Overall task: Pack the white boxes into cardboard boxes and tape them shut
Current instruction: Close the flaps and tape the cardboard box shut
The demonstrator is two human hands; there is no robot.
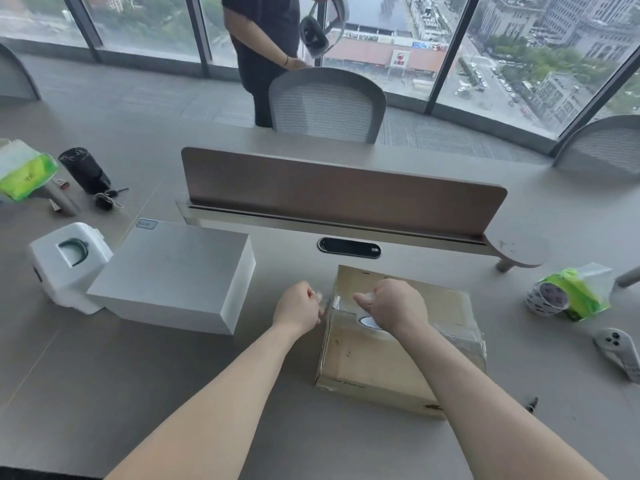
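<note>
Taping looks like the step now. Left of middle sits a white box [173,277], not packed. The left hand [298,306] is curled shut, pinching clear tape [329,301] beside the cardboard box [398,341], lower middle. The right hand [391,304], also fisted, pinches it over the lid. Next, I think, press it flat.

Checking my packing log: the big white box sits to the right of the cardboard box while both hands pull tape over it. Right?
Not quite. In the head view the white box sits left of the cardboard box; the left hand and right hand do pinch clear tape.
</note>
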